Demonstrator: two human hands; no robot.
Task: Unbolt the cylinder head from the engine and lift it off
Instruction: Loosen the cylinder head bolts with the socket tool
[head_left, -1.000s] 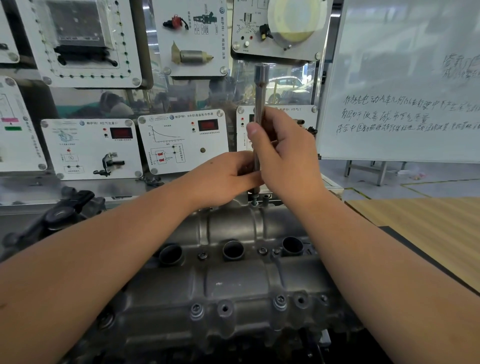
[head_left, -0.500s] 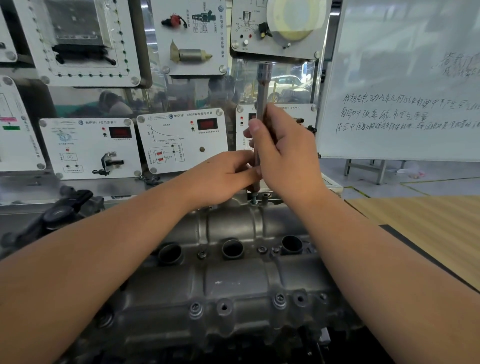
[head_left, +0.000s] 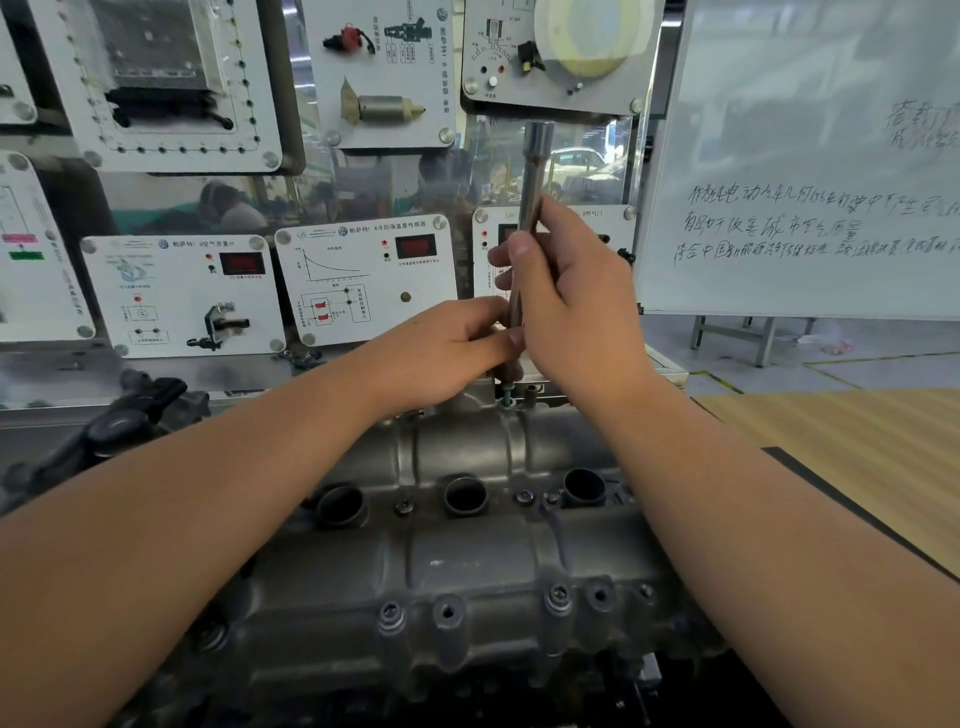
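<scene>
**Kid:** What is the person doing?

**Helper:** Taking out a bolt. The right hand (head_left: 571, 296) has its fingers wrapped round a long metal socket tool (head_left: 527, 228) and holds it standing straight up. The left hand (head_left: 447, 348) pinches the bottom end of that tool, just above a bolt (head_left: 506, 397) at the far edge of the cylinder head (head_left: 467, 561).

**Kid:** Where is the cylinder head?

**Helper:** It is the big grey metal block right in front of the person, between the two arms. It is sitting on the engine, not lifted.

**Kid:** Is the bolt out?

**Helper:** I think it is partly up, because some of it shows above the metal. It looks like they are spinning it loose by hand.

**Kid:** What comes next?

**Helper:** Keep the tool straight on the bolt, twist until it comes free, then lift it away. A near bolt (head_left: 558, 595) is in its hole too, so I think more bolts must come out before the head can be lifted.
</scene>
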